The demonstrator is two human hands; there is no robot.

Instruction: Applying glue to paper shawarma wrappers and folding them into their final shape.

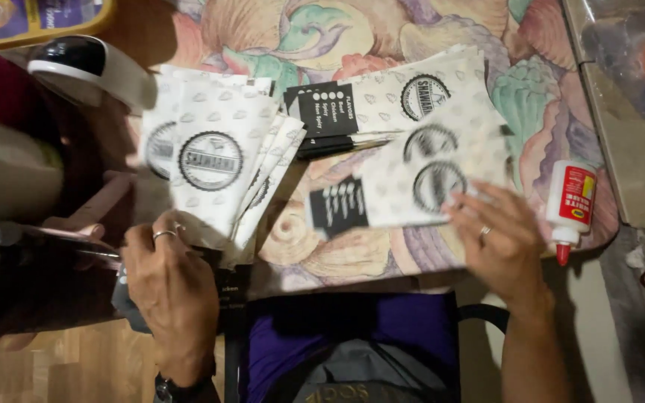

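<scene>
On the flowered tablecloth (pixel 352 30), a loose sheaf of white paper bags (pixel 434 175) with round black stamps is pressed down at its near edge by the right hand (pixel 498 239), fingers spread flat and a ring worn on one of them. A second, fanned stack of bags (pixel 214 153) is held at its lower end by the left hand (pixel 169 287), fingers curled over it, also ringed. More bags (pixel 382 101) are seen lying further back between the two. A glue bottle (pixel 570 205) with a red tip is laid just right of the right hand. Scissors (pixel 54 239) are seen beside the left hand, blurred.
</scene>
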